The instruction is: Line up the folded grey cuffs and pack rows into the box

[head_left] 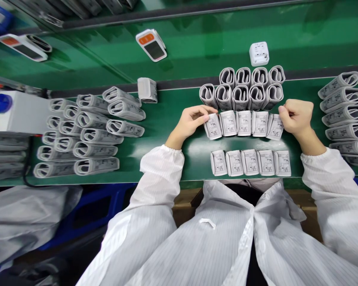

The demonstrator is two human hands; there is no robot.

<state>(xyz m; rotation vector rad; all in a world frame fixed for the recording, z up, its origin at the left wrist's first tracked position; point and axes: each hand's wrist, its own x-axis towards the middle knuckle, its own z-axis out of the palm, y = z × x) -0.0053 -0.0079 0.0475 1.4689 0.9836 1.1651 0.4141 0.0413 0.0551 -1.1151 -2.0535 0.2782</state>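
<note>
Several folded grey cuffs with printed drawings form a row (244, 123) on the green table (167, 159). My left hand (195, 119) has thumb and fingers closed on the leftmost cuff (213, 127) of that row. At the other end my right hand (296, 115) is curled, its thumb side against the rightmost cuff (275, 128). Directly behind stand several rolled cuffs (240, 96) in two rows, their spiral ends facing up. Nearer my body lies another row of flat folded cuffs (250, 163), touched by neither hand.
More rolled cuffs lie in stacks at the left (91, 131) and the right (344, 113). A single cuff (147, 90) sits by the back ledge. Behind are a white-and-orange device (151, 45), a similar device (24, 47) and a white socket adapter (259, 54).
</note>
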